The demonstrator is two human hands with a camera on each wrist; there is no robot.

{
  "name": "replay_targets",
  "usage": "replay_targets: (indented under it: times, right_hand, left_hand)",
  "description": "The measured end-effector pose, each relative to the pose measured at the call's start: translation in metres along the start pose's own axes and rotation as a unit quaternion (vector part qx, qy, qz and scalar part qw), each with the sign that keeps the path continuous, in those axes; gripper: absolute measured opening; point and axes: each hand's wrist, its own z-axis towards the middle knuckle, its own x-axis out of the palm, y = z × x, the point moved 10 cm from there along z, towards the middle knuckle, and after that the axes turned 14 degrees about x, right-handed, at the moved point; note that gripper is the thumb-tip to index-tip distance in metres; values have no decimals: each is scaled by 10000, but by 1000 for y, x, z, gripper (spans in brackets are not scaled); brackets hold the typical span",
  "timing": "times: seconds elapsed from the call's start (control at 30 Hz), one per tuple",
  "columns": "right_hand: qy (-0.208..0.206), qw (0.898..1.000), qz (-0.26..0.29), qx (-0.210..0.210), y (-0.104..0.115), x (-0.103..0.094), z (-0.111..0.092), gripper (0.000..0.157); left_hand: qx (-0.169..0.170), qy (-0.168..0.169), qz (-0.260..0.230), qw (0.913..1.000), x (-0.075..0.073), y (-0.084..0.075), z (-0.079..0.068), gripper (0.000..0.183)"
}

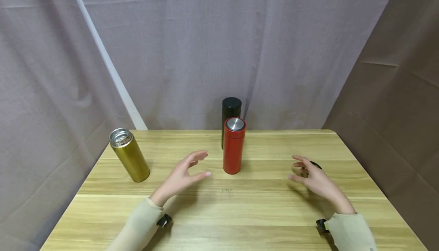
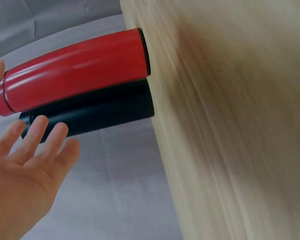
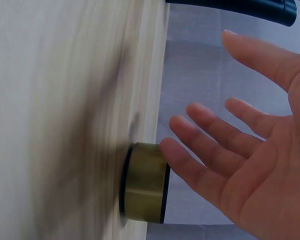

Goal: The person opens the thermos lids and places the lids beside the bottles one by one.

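Note:
Fingers spread and bare, my left hand point(image 1: 183, 175) hovers over the table, just left of a red thermos point(image 1: 234, 148) that stands upright with a silver-topped lid. Behind the red one is a black thermos point(image 1: 231, 106), partly hidden by it. On the right, my right hand point(image 1: 315, 176) is raised with loosely bent fingers and holds nothing. Beyond it sits a gold thermos lid point(image 3: 146, 182) with black edges, mostly covered by the hand in the head view. A gold thermos point(image 1: 132, 157) stands at the left without a lid, its steel mouth showing.
The wooden table point(image 1: 240, 213) carries all these things. Grey curtain point(image 1: 205, 53) hangs behind its far edge, and brownish cloth point(image 1: 394, 110) hangs along the right. Each sleeve has a black device strapped at the wrist.

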Motion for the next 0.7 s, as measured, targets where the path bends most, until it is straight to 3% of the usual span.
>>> replay_targets:
  times: [0.23,0.33,0.53,0.7]
  right_hand:
    - [63,10000,-22,1,-1,8,2,78]
    - [86,10000,-47,-4,-1,10,2,76]
    - [117,9999,-74,27,-1,14,2,75]
    - [112,9999,-102,18,-2,16,2,74]
  left_hand:
    - [-188,-281,-43,9994,8,46,10,62]
    - [-201,-373,-12,9991,11,52,17,63]
    - [-304,-514,-125,9981,17,55,27,66]
    - [-358,-621,-369,9967,18,35,36,69]
